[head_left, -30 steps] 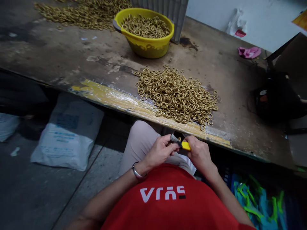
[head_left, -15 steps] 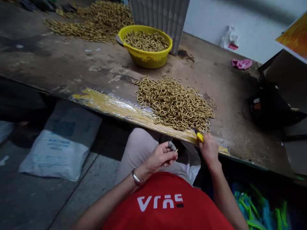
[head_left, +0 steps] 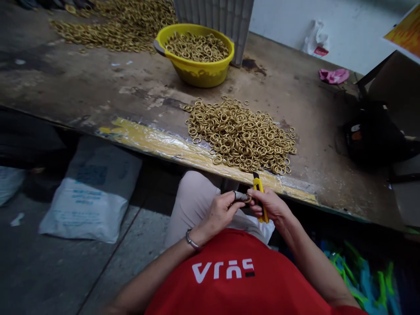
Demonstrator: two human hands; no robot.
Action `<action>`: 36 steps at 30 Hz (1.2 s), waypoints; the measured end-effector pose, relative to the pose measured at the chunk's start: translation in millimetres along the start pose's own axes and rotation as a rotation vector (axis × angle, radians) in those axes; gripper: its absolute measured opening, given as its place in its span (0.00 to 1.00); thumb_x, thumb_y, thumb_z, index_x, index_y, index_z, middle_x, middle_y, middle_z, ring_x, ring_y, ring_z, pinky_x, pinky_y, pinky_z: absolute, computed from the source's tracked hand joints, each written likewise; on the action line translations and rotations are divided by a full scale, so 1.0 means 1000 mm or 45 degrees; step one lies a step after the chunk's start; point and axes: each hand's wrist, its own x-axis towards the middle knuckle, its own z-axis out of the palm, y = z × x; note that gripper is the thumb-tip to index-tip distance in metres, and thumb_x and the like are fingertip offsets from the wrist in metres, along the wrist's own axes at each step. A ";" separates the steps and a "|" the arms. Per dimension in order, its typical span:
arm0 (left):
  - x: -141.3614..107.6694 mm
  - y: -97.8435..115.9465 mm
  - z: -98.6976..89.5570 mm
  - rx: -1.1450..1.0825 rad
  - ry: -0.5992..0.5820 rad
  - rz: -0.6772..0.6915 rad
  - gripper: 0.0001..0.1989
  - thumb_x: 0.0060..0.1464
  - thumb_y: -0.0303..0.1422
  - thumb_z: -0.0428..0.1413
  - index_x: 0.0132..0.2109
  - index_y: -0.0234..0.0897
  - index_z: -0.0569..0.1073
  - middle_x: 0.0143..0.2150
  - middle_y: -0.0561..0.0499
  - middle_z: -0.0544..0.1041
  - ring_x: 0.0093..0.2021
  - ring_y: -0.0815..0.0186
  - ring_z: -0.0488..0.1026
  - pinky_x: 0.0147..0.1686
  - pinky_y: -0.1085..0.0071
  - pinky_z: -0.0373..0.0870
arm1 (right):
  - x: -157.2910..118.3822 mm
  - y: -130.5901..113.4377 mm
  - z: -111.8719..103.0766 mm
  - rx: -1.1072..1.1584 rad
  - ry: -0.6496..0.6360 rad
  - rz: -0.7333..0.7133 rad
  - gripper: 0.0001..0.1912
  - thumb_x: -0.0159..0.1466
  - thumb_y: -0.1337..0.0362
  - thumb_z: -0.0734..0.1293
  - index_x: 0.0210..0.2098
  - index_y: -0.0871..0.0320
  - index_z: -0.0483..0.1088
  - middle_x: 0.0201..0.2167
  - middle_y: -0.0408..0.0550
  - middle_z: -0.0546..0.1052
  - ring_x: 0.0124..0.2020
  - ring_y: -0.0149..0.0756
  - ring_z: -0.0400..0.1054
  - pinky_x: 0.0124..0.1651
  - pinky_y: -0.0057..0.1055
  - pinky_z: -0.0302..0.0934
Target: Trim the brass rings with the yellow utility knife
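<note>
Over my lap, just off the table edge, my two hands meet. My left hand is closed, pinching a small brass-coloured ring; grey tape wraps one of its fingers. In my right hand is a yellow utility knife, its dark blade end pointing up and away from me. The right fingertips touch the ring's far side. Beyond both hands, a loose pile of similar rings lies on the table near the front edge.
A yellow basin full of rings stands on the worn table, before a grey corrugated panel. Another ring heap lies far left. A black bag is at right, a white sack on the floor.
My right hand has come from the table edge by the pile toward my left hand, bringing the knife. The left hand has shifted slightly and still pinches the ring.
</note>
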 end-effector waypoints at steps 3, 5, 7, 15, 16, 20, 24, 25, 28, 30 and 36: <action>0.000 -0.001 0.000 -0.006 0.046 -0.058 0.05 0.54 0.31 0.59 0.32 0.36 0.78 0.28 0.50 0.76 0.32 0.66 0.70 0.36 0.71 0.67 | 0.002 0.001 0.001 -0.020 -0.029 0.011 0.26 0.48 0.43 0.74 0.21 0.57 0.61 0.14 0.34 0.60 0.13 0.20 0.47 0.15 0.21 0.42; 0.001 -0.002 0.001 -0.153 0.048 -0.245 0.05 0.52 0.32 0.60 0.30 0.35 0.76 0.23 0.53 0.72 0.25 0.70 0.66 0.27 0.74 0.63 | -0.001 0.002 0.001 -0.117 0.014 -0.087 0.26 0.52 0.41 0.71 0.23 0.57 0.63 0.15 0.35 0.60 0.14 0.22 0.47 0.16 0.22 0.42; 0.003 -0.003 0.002 -0.412 0.005 -0.458 0.09 0.50 0.36 0.61 0.32 0.33 0.75 0.20 0.55 0.69 0.19 0.73 0.61 0.19 0.77 0.55 | -0.008 0.005 0.000 -0.334 0.137 -0.279 0.24 0.57 0.41 0.67 0.26 0.57 0.65 0.17 0.36 0.61 0.16 0.24 0.49 0.18 0.23 0.45; 0.006 0.004 0.005 -0.926 -0.093 -0.656 0.22 0.39 0.44 0.69 0.31 0.30 0.73 0.21 0.56 0.69 0.18 0.78 0.59 0.12 0.82 0.48 | -0.031 0.023 -0.005 -1.143 0.396 -0.765 0.13 0.68 0.58 0.60 0.30 0.56 0.67 0.24 0.41 0.67 0.26 0.30 0.59 0.31 0.26 0.54; 0.006 0.006 0.005 -0.930 -0.112 -0.657 0.22 0.39 0.44 0.69 0.32 0.30 0.73 0.21 0.56 0.68 0.18 0.78 0.59 0.12 0.82 0.48 | -0.032 0.025 -0.005 -1.196 0.403 -0.782 0.10 0.67 0.61 0.60 0.30 0.56 0.67 0.25 0.41 0.68 0.26 0.31 0.61 0.31 0.26 0.55; 0.004 0.008 0.008 -0.888 -0.129 -0.659 0.22 0.39 0.44 0.69 0.33 0.31 0.73 0.19 0.57 0.68 0.16 0.78 0.58 0.13 0.82 0.49 | -0.034 0.030 -0.006 -1.480 0.439 -0.844 0.10 0.60 0.73 0.60 0.38 0.57 0.69 0.31 0.46 0.74 0.32 0.35 0.68 0.36 0.27 0.58; 0.002 0.005 0.010 -0.772 -0.099 -0.621 0.21 0.42 0.45 0.66 0.31 0.33 0.71 0.18 0.57 0.68 0.15 0.78 0.58 0.13 0.81 0.51 | -0.037 0.031 -0.003 -1.796 0.496 -0.805 0.12 0.57 0.75 0.60 0.38 0.57 0.69 0.34 0.48 0.76 0.33 0.37 0.70 0.36 0.28 0.57; 0.001 0.004 0.010 -0.733 -0.099 -0.604 0.19 0.43 0.45 0.65 0.31 0.33 0.71 0.18 0.58 0.68 0.15 0.78 0.58 0.13 0.81 0.52 | -0.037 0.030 -0.003 -1.848 0.507 -0.781 0.12 0.57 0.75 0.60 0.37 0.57 0.69 0.34 0.48 0.76 0.33 0.37 0.70 0.35 0.28 0.57; -0.001 0.002 0.008 -0.592 -0.105 -0.557 0.15 0.48 0.42 0.62 0.31 0.34 0.70 0.18 0.58 0.69 0.14 0.77 0.58 0.13 0.80 0.53 | -0.038 0.028 -0.002 -1.950 0.512 -0.706 0.12 0.58 0.75 0.61 0.38 0.57 0.70 0.35 0.48 0.77 0.32 0.36 0.70 0.34 0.27 0.56; -0.002 0.003 0.007 -0.486 -0.113 -0.527 0.11 0.50 0.38 0.60 0.30 0.35 0.70 0.18 0.58 0.69 0.14 0.77 0.59 0.14 0.80 0.54 | -0.040 0.026 -0.001 -1.998 0.497 -0.658 0.12 0.59 0.75 0.61 0.40 0.57 0.70 0.36 0.48 0.77 0.33 0.36 0.71 0.33 0.28 0.55; -0.002 0.014 0.001 -0.239 -0.166 -0.362 0.09 0.54 0.34 0.55 0.28 0.36 0.67 0.19 0.58 0.67 0.18 0.75 0.59 0.18 0.78 0.54 | -0.039 0.021 0.006 -2.128 0.560 -0.585 0.08 0.65 0.72 0.60 0.38 0.57 0.70 0.35 0.50 0.77 0.32 0.37 0.71 0.31 0.30 0.53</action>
